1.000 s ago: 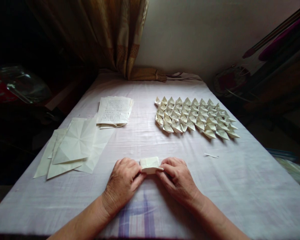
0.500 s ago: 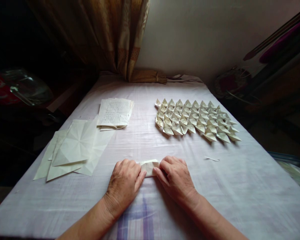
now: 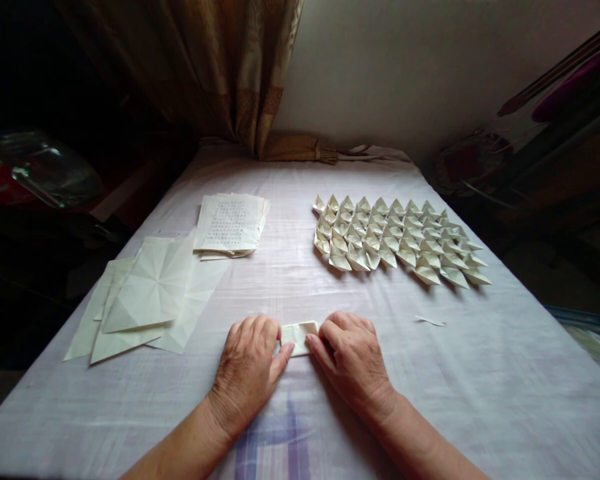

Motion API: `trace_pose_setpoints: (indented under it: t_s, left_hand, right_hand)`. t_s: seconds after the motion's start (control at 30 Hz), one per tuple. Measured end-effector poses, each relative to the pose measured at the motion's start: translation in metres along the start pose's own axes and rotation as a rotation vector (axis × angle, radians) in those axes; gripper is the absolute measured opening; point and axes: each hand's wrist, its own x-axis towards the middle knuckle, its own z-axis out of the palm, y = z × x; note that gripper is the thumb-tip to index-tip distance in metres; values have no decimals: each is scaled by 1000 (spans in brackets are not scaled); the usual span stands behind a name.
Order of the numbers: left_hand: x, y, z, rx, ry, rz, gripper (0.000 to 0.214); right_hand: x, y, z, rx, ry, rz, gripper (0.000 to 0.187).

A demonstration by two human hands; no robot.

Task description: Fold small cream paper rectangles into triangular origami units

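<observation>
A small folded piece of cream paper (image 3: 298,335) lies on the pale cloth-covered table (image 3: 300,287) near its front edge. My left hand (image 3: 250,365) presses on its left end with curled fingers. On its right end my right hand (image 3: 353,360) does the same, thumb and fingers closed on the paper. Both hands rest low on the cloth. Several finished folded paper pieces (image 3: 397,239) stand in tidy rows at the right rear.
Creased flat sheets (image 3: 145,293) lie spread at the left. A stack of written pages (image 3: 230,223) sits behind them. A tiny paper scrap (image 3: 430,321) lies right of my hands. A curtain (image 3: 230,73) hangs at the back; dark clutter flanks the table.
The folded paper was raised slightly between my fingers; now it is pressed flat on the cloth, with both hands closer together over it.
</observation>
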Motion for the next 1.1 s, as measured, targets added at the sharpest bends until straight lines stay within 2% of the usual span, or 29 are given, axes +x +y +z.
trace_pose_setpoints:
  t_s: [0.4, 0.57, 0.73, 0.93, 1.1]
  left_hand:
    - [0, -2, 1, -35, -9, 9, 10]
    - [-1, -9, 1, -88, -1, 11, 15]
    - [-3, -20, 3, -161, 48, 39, 18]
    - [-2, -23, 3, -216, 28, 2, 21]
    - [0, -24, 7, -211, 19, 4, 19]
  right_hand:
    - [-1, 1, 1, 18, 10, 8, 25]
    - [-3, 1, 6, 60, 38, 22, 10]
    - [-5, 2, 10, 72, 83, -3, 23]
    - [-1, -5, 2, 102, -9, 34, 5]
    - [1, -20, 6, 51, -23, 107, 23]
